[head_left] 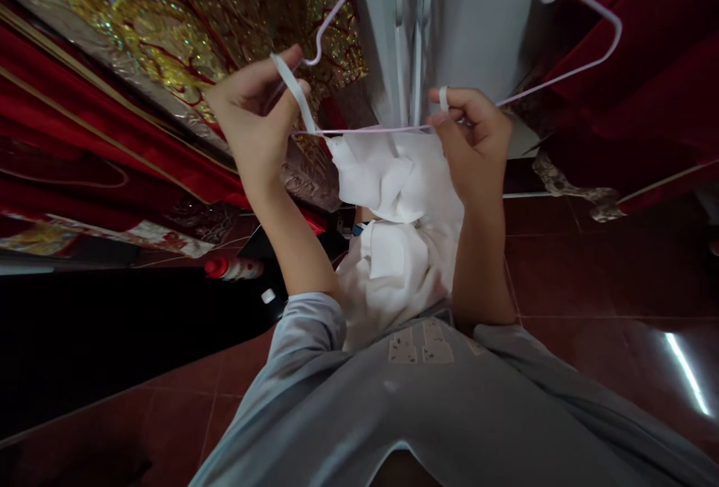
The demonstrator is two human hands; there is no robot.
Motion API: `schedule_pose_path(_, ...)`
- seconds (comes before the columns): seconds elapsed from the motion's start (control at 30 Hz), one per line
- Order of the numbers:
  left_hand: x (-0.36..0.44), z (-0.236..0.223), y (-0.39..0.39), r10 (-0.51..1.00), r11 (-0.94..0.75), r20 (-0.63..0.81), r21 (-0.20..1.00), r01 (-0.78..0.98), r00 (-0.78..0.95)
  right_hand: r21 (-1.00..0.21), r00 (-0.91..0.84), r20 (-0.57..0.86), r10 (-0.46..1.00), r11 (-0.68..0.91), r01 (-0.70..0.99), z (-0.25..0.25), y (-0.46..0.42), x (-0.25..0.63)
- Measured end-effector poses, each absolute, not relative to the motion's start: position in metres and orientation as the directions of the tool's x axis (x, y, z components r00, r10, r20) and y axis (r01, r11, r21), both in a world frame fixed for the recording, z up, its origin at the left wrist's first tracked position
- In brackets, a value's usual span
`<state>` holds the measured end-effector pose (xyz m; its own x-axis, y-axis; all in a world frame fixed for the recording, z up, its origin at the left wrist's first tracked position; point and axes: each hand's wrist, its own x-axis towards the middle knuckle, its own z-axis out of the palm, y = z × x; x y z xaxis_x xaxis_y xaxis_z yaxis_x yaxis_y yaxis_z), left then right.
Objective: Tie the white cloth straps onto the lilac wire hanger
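Grey shirt [404, 419] right up close, spreading across the bottom, with pale printed patches on its chest. Beyond it hangs the white garment [393, 180], bunched and creased between the forearms, its upper edge up against the bottom bar of a pale pink hanger [578, 71]. Now the hands! Left hand [261, 116] is curled closed around the hanger's left end, a white strap [296, 96] drawn taut from its fingertips to the bar. Over to the right hand [475, 135]: thumb and fingers nearly together on the bar, another strap [443, 99] looped at a fingertip. Whether the cloth itself is pinched there, I cannot tell. Down left, a red-and-white bottle [234, 269] lies by the far edge of a black surface [112, 330], near its right end, a small white object [268, 296] just beside. Farther off, gold-embroidered clothing [162, 30] at left, dark red cloth [645, 97] at right, grey doors [466, 22] between.
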<state>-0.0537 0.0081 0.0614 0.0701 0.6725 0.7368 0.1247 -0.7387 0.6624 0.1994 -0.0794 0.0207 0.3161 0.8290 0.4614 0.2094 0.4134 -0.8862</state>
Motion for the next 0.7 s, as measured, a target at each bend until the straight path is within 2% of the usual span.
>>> schedule_pose_path(0.17,-0.040,0.082,0.009,0.669,-0.743,0.690,0.602,0.293,0.278,-0.852,0.298,0.519,0.801,0.460,0.250,0.019,-0.079,0.207)
schedule_pose_path(0.27,-0.030,0.082,0.014,0.689,-0.723,0.678,0.613,0.319,0.258,-0.836,0.297,0.548,0.782,0.497,0.234,0.018,-0.078,0.208)
schedule_pose_path(0.4,-0.028,0.077,0.017,0.813,-0.577,0.564,0.755,0.311,0.141,-0.863,0.278,0.499,0.821,0.442,0.245,0.016,-0.080,0.204)
schedule_pose_path(0.5,-0.038,0.066,0.014,0.851,-0.505,0.523,0.839,0.202,-0.046,-0.871,0.248,0.477,0.843,0.417,0.258,0.016,-0.083,0.201)
schedule_pose_path(0.6,-0.043,0.045,0.010,0.890,-0.437,0.429,0.899,-0.020,-0.152,-0.869,0.238,0.478,0.845,0.418,0.264,0.014,-0.082,0.201)
schedule_pose_path(0.7,-0.026,0.018,0.004,0.913,-0.389,0.323,0.870,-0.302,-0.248,-0.859,0.239,0.497,0.834,0.434,0.273,0.011,-0.079,0.202)
